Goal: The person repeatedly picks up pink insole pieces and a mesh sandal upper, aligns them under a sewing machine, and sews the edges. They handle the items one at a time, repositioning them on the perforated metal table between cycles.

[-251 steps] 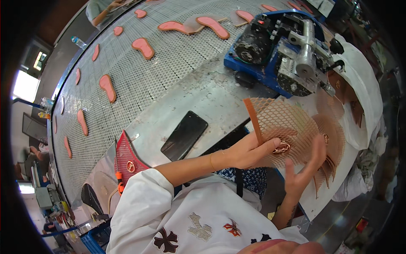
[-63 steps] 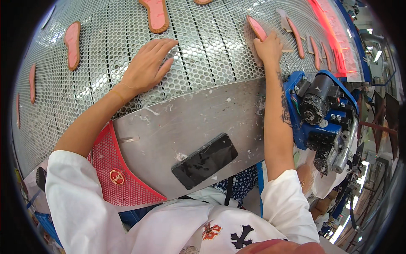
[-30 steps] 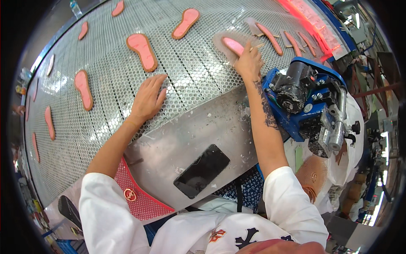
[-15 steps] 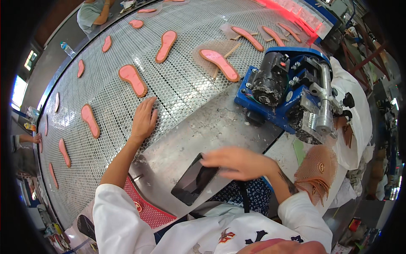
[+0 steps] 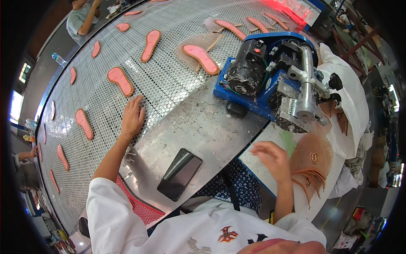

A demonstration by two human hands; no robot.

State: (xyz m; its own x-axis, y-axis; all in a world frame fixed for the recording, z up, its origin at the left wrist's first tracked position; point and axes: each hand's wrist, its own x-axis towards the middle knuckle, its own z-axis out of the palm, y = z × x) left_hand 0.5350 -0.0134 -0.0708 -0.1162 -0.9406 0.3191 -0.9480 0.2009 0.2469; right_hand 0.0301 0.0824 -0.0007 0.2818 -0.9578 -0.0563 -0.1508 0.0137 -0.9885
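My left hand (image 5: 133, 117) lies on the perforated metal belt (image 5: 165, 91), fingers stretched out and nothing in them. Just beyond its fingertips is a pink insole with a brown edge (image 5: 120, 81). My right hand (image 5: 272, 160) is raised in the air, empty, fingers loosely curved and apart. It hovers between the metal plate and a stack of tan mesh shoe uppers (image 5: 308, 156) on a white table. On the smooth metal plate (image 5: 169, 139) before me lies a black smartphone (image 5: 181, 174), its screen up. Neither hand touches it.
A blue machine with a black motor (image 5: 249, 65) stands at the right edge of the belt. Several more pink insoles (image 5: 83, 124) are spread over the belt. Red mesh material (image 5: 139, 205) lies by my left sleeve. Other people (image 5: 80, 23) are at the far and left sides.
My right hand has moved right, away from the smartphone, which now shows whole. The whole scene has shifted left in view; my left hand stays on the belt.
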